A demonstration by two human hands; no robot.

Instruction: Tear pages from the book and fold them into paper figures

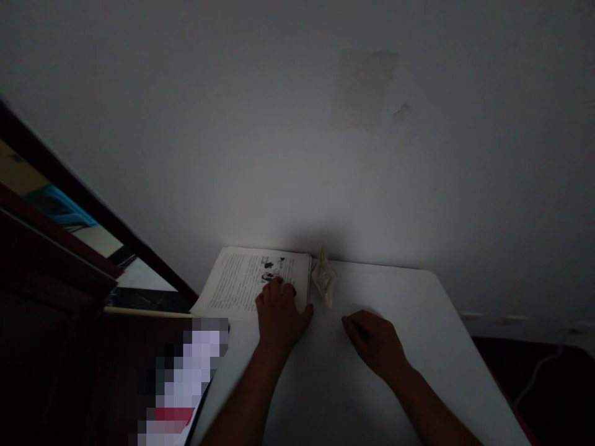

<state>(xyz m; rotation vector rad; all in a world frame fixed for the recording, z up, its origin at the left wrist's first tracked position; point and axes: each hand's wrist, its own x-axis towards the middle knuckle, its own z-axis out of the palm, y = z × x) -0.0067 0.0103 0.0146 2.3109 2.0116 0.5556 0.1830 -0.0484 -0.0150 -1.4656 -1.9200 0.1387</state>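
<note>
An open book [232,279] with printed text and small pictures lies at the back left of the table, against the wall. My left hand [281,313] rests on its right part, fingers spread and thumb reaching past the page edge. Just right of the book stands a small folded paper boat [324,279], touched by neither hand. My right hand [376,341] lies on the table in front and to the right of the boat. Its fingers are curled in, and nothing shows in them.
The white table [400,288] meets a pale wall [209,124] with a faded patch [362,90]. On the left are a dark-framed mirror [102,204] and a pixelated blur [186,378] beside the table. A pale cable [534,371] hangs at the right.
</note>
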